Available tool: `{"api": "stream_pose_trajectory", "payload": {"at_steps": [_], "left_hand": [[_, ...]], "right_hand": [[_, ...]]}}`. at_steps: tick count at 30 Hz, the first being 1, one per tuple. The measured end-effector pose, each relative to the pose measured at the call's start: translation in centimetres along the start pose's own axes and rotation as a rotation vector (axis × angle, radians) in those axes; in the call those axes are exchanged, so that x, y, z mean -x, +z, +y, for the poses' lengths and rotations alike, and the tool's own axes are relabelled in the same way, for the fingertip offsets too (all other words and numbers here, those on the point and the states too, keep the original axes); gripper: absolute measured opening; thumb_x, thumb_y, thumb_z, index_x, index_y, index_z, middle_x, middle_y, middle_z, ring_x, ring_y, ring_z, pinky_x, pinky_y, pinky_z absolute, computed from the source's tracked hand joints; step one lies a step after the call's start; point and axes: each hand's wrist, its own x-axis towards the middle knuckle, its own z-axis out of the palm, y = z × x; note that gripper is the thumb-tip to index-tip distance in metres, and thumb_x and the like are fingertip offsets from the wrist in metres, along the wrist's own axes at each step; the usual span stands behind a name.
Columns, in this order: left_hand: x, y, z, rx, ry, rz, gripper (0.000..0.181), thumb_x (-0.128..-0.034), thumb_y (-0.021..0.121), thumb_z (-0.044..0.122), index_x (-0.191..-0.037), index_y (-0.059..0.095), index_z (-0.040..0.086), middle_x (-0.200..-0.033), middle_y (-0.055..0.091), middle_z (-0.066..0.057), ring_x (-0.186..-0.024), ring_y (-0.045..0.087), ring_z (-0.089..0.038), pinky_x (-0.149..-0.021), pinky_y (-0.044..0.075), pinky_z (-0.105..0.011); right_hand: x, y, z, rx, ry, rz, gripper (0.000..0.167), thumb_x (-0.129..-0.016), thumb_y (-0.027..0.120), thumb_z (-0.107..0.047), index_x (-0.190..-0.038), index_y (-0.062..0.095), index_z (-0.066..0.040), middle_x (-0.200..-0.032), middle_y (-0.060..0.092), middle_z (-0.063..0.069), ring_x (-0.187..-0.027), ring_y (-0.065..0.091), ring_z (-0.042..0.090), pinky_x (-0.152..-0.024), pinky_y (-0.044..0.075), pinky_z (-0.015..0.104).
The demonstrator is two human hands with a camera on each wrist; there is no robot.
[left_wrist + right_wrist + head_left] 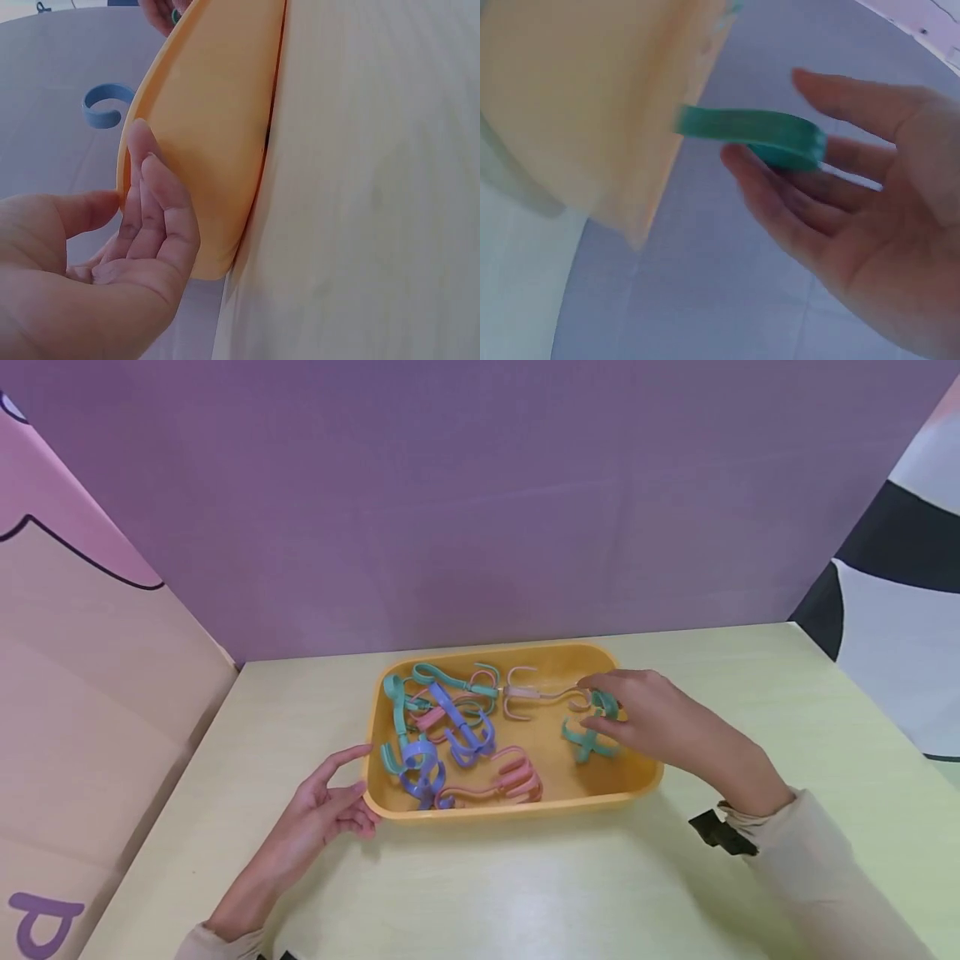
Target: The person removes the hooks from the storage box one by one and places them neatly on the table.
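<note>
A yellow-orange plastic tray (517, 815) holds several hanging hooks, each with a curled top and splayed prongs. At the tray's left end my left hand (322, 814) grips the rim, thumb and fingertips against it in the left wrist view. Over the right end, my right hand (663, 718) is around the curled top of a green pronged hook (588, 743). In the right wrist view the green curl (757, 127) lies between thumb and fingers; the thumb stands apart from it. The hook's prongs point down into the tray.
Teal, blue-violet hooks (457, 714) and pink hooks (517, 777) lie tangled in the tray's left and middle. A pale pink hook (525, 692) lies along the back. The tray stands on a pale table (510, 893), before a purple backdrop (480, 510).
</note>
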Motion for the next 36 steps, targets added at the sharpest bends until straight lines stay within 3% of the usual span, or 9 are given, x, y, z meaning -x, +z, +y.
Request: {"api": "stream_pose_trajectory", "payload": {"at_steps": [5, 11, 19, 27, 36], "left_hand": [[0.0, 0.3, -0.1, 0.006, 0.013, 0.019, 0.053, -0.1053, 0.052, 0.018, -0.153, 0.03, 0.012, -0.085, 0.071, -0.014, -0.075, 0.069, -0.023, -0.074, 0.06, -0.039], [0.1, 0.5, -0.2, 0.013, 0.029, 0.035, 0.052, -0.105, 0.052, 0.017, -0.152, 0.031, 0.01, -0.084, 0.071, -0.013, -0.075, 0.069, -0.022, -0.073, 0.06, -0.039], [0.2, 0.7, -0.2, 0.004, 0.028, 0.056, 0.051, -0.1052, 0.052, 0.018, -0.152, 0.033, 0.01, -0.082, 0.071, -0.012, -0.074, 0.069, -0.021, -0.073, 0.06, -0.038], [0.1, 0.6, -0.3, 0.002, 0.029, 0.056, 0.051, -0.1053, 0.052, 0.017, -0.152, 0.033, 0.01, -0.081, 0.071, -0.011, -0.074, 0.069, -0.02, -0.073, 0.06, -0.037], [0.2, 0.6, -0.4, 0.005, 0.032, 0.058, 0.051, -0.1054, 0.051, 0.016, -0.152, 0.033, 0.01, -0.08, 0.071, -0.011, -0.073, 0.069, -0.019, -0.073, 0.06, -0.036]], "right_hand": [[0.7, -1.0, 0.3, -0.097, 0.02, -0.094, 0.056, -0.09, 0.07, 0.0, -0.141, 0.047, 0.001, -0.118, 0.068, 0.011, -0.107, 0.066, 0.027, -0.089, 0.055, 0.045], [0.8, -1.6, 0.6, -0.148, -0.019, -0.05, 0.04, -0.09, 0.071, -0.002, -0.127, 0.056, -0.009, -0.107, 0.071, 0.002, -0.094, 0.069, 0.016, -0.081, 0.056, 0.037], [1.4, -2.2, 0.8, -0.151, 0.004, -0.15, 0.04, -0.089, 0.072, -0.002, -0.126, 0.06, -0.012, -0.121, 0.067, 0.001, -0.101, 0.065, 0.02, -0.086, 0.054, 0.045], [0.8, -1.6, 0.8, -0.096, 0.013, -0.044, 0.033, -0.089, 0.072, -0.001, -0.122, 0.068, -0.005, -0.103, 0.073, 0.003, -0.08, 0.066, 0.013, -0.073, 0.057, 0.034], [0.7, -1.9, 0.8, -0.097, -0.062, 0.154, 0.029, -0.088, 0.072, 0.001, -0.117, 0.071, -0.002, -0.107, 0.074, 0.009, -0.086, 0.073, 0.018, -0.074, 0.06, 0.034]]}}
